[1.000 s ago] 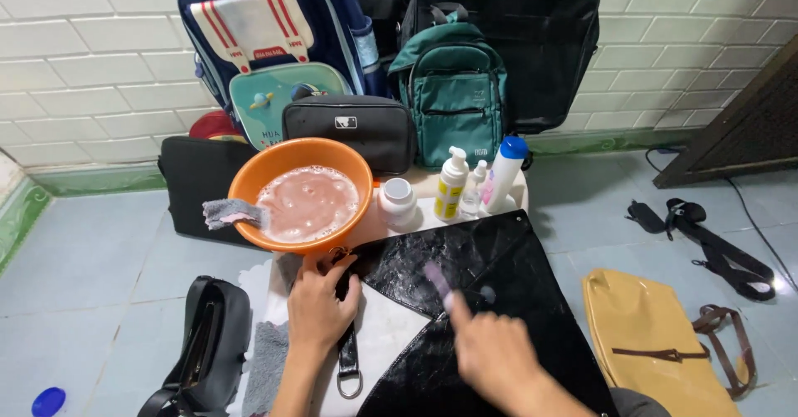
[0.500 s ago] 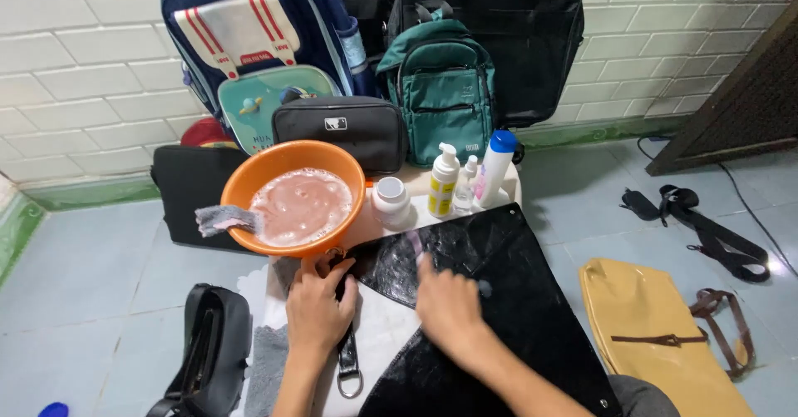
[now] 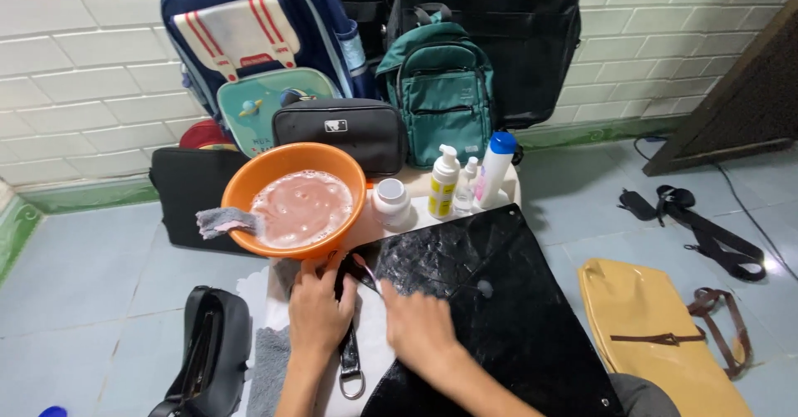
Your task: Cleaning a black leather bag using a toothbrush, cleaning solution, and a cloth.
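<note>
A glossy black flat bag (image 3: 486, 301) lies on a small white table, wet with suds. My left hand (image 3: 318, 313) presses down on its near left corner, beside a black strap with a metal ring (image 3: 352, 369). My right hand (image 3: 416, 325) rests on the bag and grips a small brush (image 3: 366, 272) whose head points at that same corner. Just beyond my hands stands an orange basin (image 3: 291, 201) of pinkish soapy water with a grey cloth (image 3: 226, 220) hung over its rim.
A white jar (image 3: 390, 202) and three bottles (image 3: 465, 180) stand behind the bag. Backpacks and black bags (image 3: 440, 84) line the tiled wall. On the floor are a yellow bag (image 3: 657, 334), black straps (image 3: 706, 234) and a black handbag (image 3: 208, 359).
My right hand has slid left across the black bag with the brush, from its middle to the near left corner by my left hand. My view has tilted slightly.
</note>
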